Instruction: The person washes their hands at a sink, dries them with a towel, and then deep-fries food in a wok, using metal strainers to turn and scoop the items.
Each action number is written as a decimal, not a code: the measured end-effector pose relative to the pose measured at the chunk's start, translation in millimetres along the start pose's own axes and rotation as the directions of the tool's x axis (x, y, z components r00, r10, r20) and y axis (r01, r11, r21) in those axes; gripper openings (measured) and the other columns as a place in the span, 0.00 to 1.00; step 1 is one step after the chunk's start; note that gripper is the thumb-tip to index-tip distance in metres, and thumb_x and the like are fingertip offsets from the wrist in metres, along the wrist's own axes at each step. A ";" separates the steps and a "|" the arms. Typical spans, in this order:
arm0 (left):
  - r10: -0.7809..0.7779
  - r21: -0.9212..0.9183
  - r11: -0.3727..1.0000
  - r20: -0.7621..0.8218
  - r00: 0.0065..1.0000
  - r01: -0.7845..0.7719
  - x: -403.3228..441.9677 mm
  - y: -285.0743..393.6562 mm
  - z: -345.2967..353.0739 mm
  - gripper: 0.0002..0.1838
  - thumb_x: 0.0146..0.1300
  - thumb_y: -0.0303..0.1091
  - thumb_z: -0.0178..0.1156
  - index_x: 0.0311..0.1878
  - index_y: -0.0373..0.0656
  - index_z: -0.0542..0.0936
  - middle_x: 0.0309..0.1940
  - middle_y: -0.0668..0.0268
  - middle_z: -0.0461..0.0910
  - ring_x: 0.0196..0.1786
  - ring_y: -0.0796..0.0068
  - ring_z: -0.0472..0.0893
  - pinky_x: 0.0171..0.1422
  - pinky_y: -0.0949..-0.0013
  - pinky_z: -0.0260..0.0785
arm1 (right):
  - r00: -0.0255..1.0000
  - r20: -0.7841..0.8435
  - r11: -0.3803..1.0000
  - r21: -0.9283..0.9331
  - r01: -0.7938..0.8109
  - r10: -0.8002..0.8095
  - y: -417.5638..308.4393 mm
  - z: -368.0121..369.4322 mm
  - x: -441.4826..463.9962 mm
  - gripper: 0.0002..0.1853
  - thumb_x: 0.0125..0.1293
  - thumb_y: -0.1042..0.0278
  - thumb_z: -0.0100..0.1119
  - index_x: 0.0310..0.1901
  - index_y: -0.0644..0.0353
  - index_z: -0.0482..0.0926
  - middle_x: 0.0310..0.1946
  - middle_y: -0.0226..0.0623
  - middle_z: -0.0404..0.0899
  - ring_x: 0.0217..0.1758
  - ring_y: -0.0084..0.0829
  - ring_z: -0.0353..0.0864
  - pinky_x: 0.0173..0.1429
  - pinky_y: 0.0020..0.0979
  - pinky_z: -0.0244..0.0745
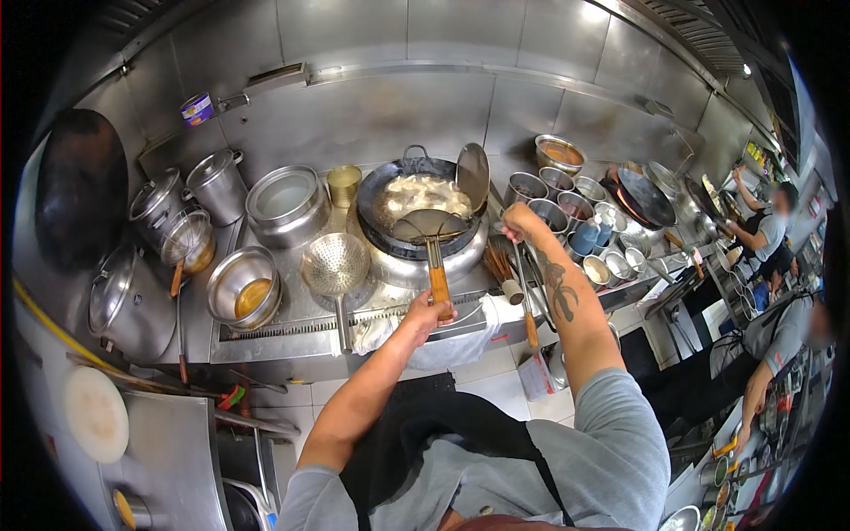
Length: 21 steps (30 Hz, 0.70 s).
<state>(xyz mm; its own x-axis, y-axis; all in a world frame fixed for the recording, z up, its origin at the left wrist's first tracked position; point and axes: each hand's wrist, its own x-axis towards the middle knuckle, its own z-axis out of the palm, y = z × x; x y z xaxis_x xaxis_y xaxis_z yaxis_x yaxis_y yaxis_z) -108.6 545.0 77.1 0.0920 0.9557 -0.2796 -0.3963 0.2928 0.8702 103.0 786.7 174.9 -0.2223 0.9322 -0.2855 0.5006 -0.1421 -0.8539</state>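
Observation:
My left hand (pixel 431 311) is closed around the wooden handle (pixel 438 279) of a wire strainer (pixel 431 225), whose head lies over the near side of a black wok (pixel 370 188). Pale pieces of food (pixel 423 193) sit in bubbling liquid in the wok. A round perforated metal disc (pixel 474 175) leans upright at the wok's right edge. My right hand (pixel 522 223) is closed, right of the wok and near the metal pots. Below it is a thin metal rod with a wooden end (pixel 531 329); what the fingers hold, if anything, is hidden.
A perforated ladle (pixel 336 265), a steel bowl (pixel 245 288) and lidded pots (pixel 217 184) stand left of the wok. To the right are seasoning containers (pixel 549 215) and another wok (pixel 645 196). Two other people (pixel 768 232) are at the far right.

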 end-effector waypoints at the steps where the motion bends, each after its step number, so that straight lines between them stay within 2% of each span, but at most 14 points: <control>1: 0.010 -0.002 1.000 -0.002 1.000 -0.010 -1.9 0.9 1.4 0.29 0.63 0.25 0.57 0.66 0.37 0.59 0.44 0.59 0.76 0.43 0.66 0.80 0.48 0.62 0.75 | 0.999 0.019 0.995 0.088 -0.038 0.036 5.1 3.0 2.0 0.06 0.62 0.74 0.46 0.31 0.66 0.72 0.18 0.39 0.75 0.12 0.29 0.71 0.16 0.33 0.67; 3: 0.025 -0.008 1.000 -0.014 1.000 -0.025 -0.1 -4.2 -1.0 0.28 0.63 0.26 0.57 0.65 0.37 0.60 0.43 0.60 0.76 0.42 0.67 0.81 0.47 0.63 0.76 | 0.993 0.067 0.959 0.259 -0.115 0.101 14.0 11.6 11.6 0.06 0.63 0.74 0.46 0.32 0.64 0.72 0.19 0.38 0.76 0.11 0.27 0.70 0.15 0.33 0.68; 4: 0.029 -0.014 0.999 -0.023 0.999 -0.029 3.8 -11.1 -4.0 0.27 0.63 0.26 0.58 0.64 0.38 0.61 0.42 0.60 0.77 0.41 0.67 0.81 0.46 0.64 0.76 | 0.988 0.044 0.949 0.274 -0.154 0.147 15.6 19.0 17.6 0.06 0.66 0.73 0.45 0.33 0.64 0.72 0.20 0.38 0.76 0.12 0.26 0.69 0.16 0.31 0.67; 6: 0.018 0.012 1.000 -0.064 0.998 -0.017 2.0 -15.8 -2.4 0.27 0.63 0.27 0.59 0.64 0.40 0.62 0.42 0.61 0.77 0.41 0.68 0.81 0.45 0.65 0.77 | 0.985 0.094 0.917 0.362 -0.166 0.142 19.3 25.6 25.3 0.06 0.67 0.72 0.45 0.34 0.63 0.72 0.20 0.36 0.75 0.12 0.25 0.68 0.17 0.30 0.67; 8: 0.013 0.039 0.999 -0.030 0.999 -0.012 -0.6 -18.6 -2.8 0.28 0.63 0.28 0.59 0.64 0.41 0.62 0.43 0.61 0.77 0.42 0.69 0.81 0.45 0.65 0.77 | 0.981 0.146 0.878 0.444 -0.181 0.128 20.0 31.6 34.6 0.06 0.69 0.72 0.45 0.37 0.63 0.72 0.19 0.35 0.75 0.13 0.24 0.67 0.18 0.28 0.66; 12: -0.032 0.077 0.996 -0.021 0.999 0.034 -7.3 -21.8 -7.2 0.28 0.63 0.31 0.60 0.64 0.42 0.63 0.45 0.61 0.78 0.43 0.70 0.81 0.43 0.68 0.75 | 0.987 0.120 0.922 0.359 -0.144 0.107 3.2 40.7 47.0 0.06 0.68 0.71 0.47 0.40 0.63 0.73 0.18 0.35 0.74 0.12 0.23 0.66 0.16 0.28 0.64; 15: -0.034 0.106 0.994 -0.012 0.999 0.035 -14.8 -21.7 -10.5 0.27 0.63 0.34 0.60 0.64 0.42 0.65 0.46 0.62 0.78 0.44 0.71 0.80 0.43 0.69 0.75 | 0.997 0.068 0.981 0.189 -0.047 0.035 -19.1 46.1 30.2 0.07 0.67 0.70 0.46 0.38 0.63 0.74 0.16 0.34 0.73 0.11 0.23 0.65 0.14 0.28 0.62; 16: -0.026 0.115 0.993 -0.009 1.000 0.027 -17.8 -21.2 -10.7 0.26 0.63 0.35 0.60 0.63 0.42 0.66 0.46 0.62 0.78 0.44 0.71 0.80 0.43 0.69 0.74 | 0.999 0.037 0.993 0.116 -0.013 0.009 -27.3 49.9 24.2 0.08 0.67 0.70 0.46 0.34 0.63 0.74 0.15 0.34 0.72 0.10 0.23 0.65 0.13 0.28 0.60; 19: -0.027 0.137 0.990 0.011 1.000 0.025 -20.8 -23.5 -15.5 0.26 0.64 0.38 0.60 0.63 0.43 0.67 0.46 0.64 0.78 0.45 0.72 0.80 0.44 0.69 0.74 | 0.997 0.051 0.995 0.086 0.049 -0.054 -49.0 54.1 6.8 0.09 0.66 0.69 0.47 0.30 0.62 0.73 0.15 0.34 0.72 0.10 0.23 0.65 0.13 0.28 0.58; 21: -0.071 0.144 0.987 0.025 0.997 0.066 -28.9 -17.6 -15.6 0.29 0.64 0.38 0.61 0.66 0.41 0.64 0.49 0.62 0.76 0.48 0.70 0.79 0.47 0.68 0.73 | 0.994 0.085 0.996 0.053 0.070 -0.074 -58.4 55.1 3.9 0.09 0.67 0.68 0.49 0.30 0.60 0.73 0.15 0.32 0.72 0.11 0.23 0.65 0.14 0.28 0.58</control>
<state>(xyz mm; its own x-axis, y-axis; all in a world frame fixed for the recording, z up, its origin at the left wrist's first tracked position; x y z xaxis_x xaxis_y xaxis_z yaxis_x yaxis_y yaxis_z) -118.6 511.8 63.5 0.1428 0.9331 -0.3302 -0.2535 0.3569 0.8991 26.8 780.3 199.7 -0.3293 0.9085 -0.2574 0.4392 -0.0940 -0.8935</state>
